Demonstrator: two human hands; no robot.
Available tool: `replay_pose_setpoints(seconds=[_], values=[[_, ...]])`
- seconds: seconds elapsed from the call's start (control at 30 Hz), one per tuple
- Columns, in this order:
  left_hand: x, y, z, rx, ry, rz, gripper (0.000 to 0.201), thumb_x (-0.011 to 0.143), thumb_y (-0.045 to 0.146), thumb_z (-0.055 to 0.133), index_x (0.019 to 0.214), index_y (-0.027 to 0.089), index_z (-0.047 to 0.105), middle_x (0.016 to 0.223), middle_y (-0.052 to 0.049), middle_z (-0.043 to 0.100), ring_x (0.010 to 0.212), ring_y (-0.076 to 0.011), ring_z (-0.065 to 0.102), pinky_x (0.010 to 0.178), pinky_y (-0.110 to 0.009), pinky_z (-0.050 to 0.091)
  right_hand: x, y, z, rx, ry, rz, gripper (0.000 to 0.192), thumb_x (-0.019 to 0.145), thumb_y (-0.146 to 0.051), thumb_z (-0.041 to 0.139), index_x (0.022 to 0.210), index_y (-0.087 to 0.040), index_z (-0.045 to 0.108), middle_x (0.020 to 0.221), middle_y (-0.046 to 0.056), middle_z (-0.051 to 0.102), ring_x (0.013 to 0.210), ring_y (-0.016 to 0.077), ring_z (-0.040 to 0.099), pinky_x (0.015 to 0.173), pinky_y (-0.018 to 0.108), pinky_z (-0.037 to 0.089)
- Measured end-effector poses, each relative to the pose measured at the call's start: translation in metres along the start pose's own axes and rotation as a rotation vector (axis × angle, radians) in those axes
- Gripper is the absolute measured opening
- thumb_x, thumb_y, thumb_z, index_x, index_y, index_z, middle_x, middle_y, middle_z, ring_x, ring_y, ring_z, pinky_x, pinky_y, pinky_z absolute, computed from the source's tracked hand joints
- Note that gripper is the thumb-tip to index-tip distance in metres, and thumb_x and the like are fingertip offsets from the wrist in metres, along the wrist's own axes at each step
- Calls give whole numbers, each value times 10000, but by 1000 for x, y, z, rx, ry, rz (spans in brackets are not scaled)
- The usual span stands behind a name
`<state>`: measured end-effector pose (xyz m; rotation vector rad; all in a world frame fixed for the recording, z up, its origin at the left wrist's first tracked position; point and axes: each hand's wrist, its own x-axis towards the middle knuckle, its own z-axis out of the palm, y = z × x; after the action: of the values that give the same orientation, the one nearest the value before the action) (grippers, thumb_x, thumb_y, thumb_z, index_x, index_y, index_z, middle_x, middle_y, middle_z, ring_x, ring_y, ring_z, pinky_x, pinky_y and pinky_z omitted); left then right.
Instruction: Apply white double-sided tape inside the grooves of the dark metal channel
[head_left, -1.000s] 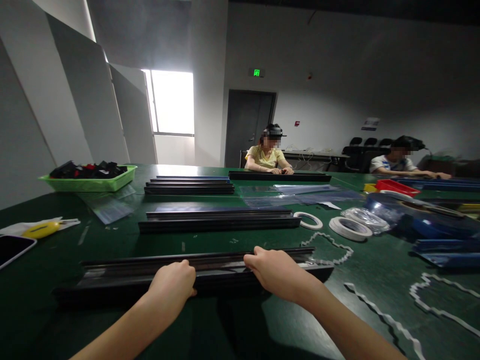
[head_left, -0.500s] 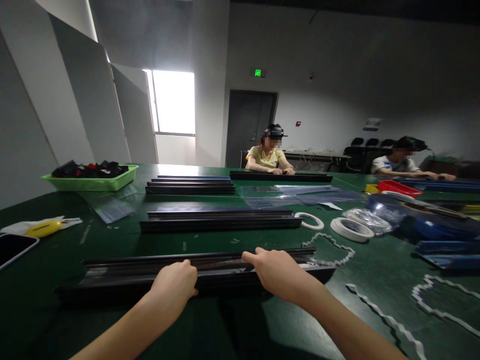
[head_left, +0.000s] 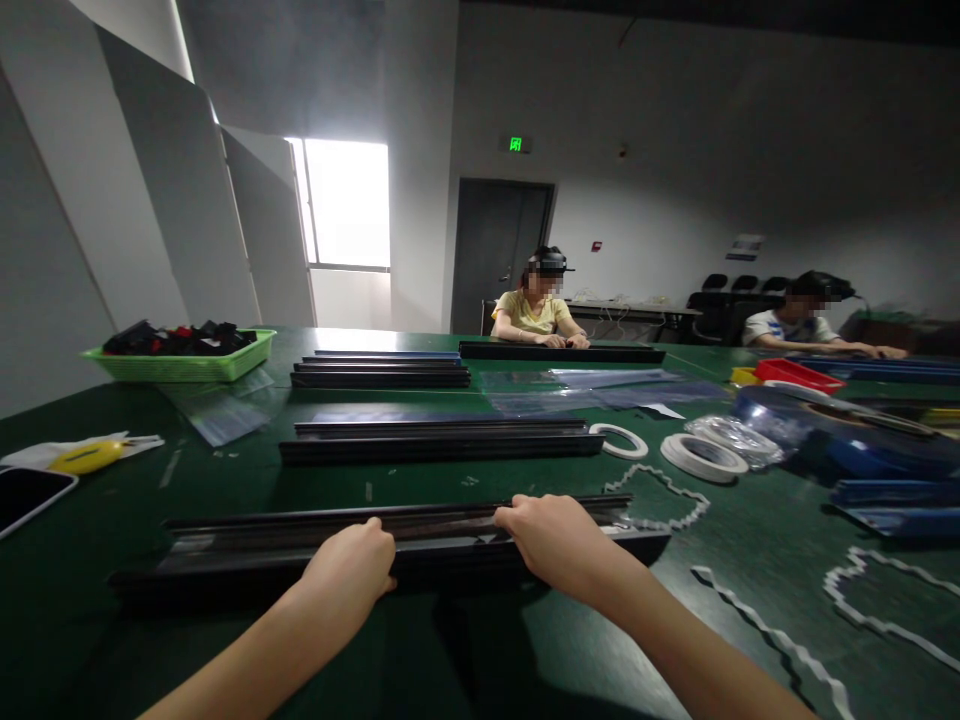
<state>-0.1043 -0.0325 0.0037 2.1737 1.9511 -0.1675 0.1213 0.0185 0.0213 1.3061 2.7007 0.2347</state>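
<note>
Right hand [head_left: 559,540] has shifted slightly rightward along the long black rail [head_left: 247,548] since half a second ago; its forefinger, then stretched out leftward, is now drawn in. Left hand [head_left: 351,572] is unchanged in place. Rail has not moved.

Rail lies crosswise on the green table [head_left: 90,560], at the near edge, just in front of the person. Left hand: fingers curled shut over the rail's near edge, gripping it. Right hand: laid on the rail's top, fingers bent down over its far edge, pressing on it; whether they close round it cannot be told.

Table, beyond the rail: a second black rail [head_left: 439,440] parallel to the first, then a stack of rails [head_left: 380,372] further back. Two white tape rolls [head_left: 701,456] to the right, with wavy white strips [head_left: 765,632] of backing loose on the cloth near them. Blue film roll [head_left: 840,432] at far right, red tray [head_left: 795,374] behind it. Left side: green basket [head_left: 184,366] of dark parts, yellow knife [head_left: 82,458], phone [head_left: 26,496] at the edge.

Room: grey walls, bright window [head_left: 349,205], dark door [head_left: 491,255] under a green exit sign [head_left: 513,144]. Two other people sit at the far side, hands on their own rails.
</note>
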Motion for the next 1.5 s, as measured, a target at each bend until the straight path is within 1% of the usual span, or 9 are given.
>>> replay_pose_setpoints(seconds=[0.17,0.37,0.57,0.67,0.8,0.9,1.1,1.27,1.5], values=[[-3,1,-3,-13,-5,27,174,803,243,556,860,119,664,983,-138,665,900,-237,641,804,-286,465,1,0,1,-17,1,13,245,807,-139,422,874,-207,648,877,81,680,737,227,658,608,293,444],[-6,7,-11,-9,-25,14,161,798,222,560,885,132,662,1008,-131,664,929,-236,640,823,-285,466,1,-3,0,2,-58,70,272,805,-136,421,914,-197,663,908,102,663,763,230,660,622,296,446],[-1,0,0,53,14,40,251,783,249,560,950,84,648,1031,-170,650,937,-274,640,830,-331,489,2,-4,0,-3,-79,81,273,784,-127,428,917,-184,660,933,110,643,761,237,659,614,303,447],[1,-2,2,71,8,32,263,774,268,552,927,80,654,1052,-174,638,928,-273,640,839,-336,494,2,-2,2,9,-76,78,263,787,-140,431,915,-193,655,927,101,654,757,242,660,611,309,449],[0,-2,1,64,6,26,269,770,285,544,907,84,659,1063,-167,625,952,-261,626,866,-324,486,2,2,3,14,-76,111,274,843,-214,389,892,-183,657,894,104,687,780,270,663,628,342,459],[0,-2,2,48,10,34,288,763,285,548,934,80,654,1065,-169,621,960,-263,621,873,-331,485,1,5,3,17,-86,145,351,883,-279,337,866,-171,670,891,123,701,814,277,662,663,360,463],[0,-1,1,53,6,43,306,758,281,550,980,94,649,1048,-159,632,954,-262,628,854,-328,492,0,6,3,28,-91,146,466,918,-365,281,869,-159,697,918,148,699,852,273,656,701,362,461],[1,-2,2,61,11,45,317,747,289,562,985,100,651,1039,-156,640,936,-284,636,832,-362,505,1,4,1,49,-94,156,549,921,-482,265,881,-170,715,912,151,702,836,274,658,684,349,464],[2,-5,5,30,34,51,326,747,308,565,996,115,649,1009,-146,652,920,-285,643,823,-369,506,2,2,4,15,-88,234,574,911,-521,286,845,-153,721,884,151,706,827,273,661,687,335,466]])
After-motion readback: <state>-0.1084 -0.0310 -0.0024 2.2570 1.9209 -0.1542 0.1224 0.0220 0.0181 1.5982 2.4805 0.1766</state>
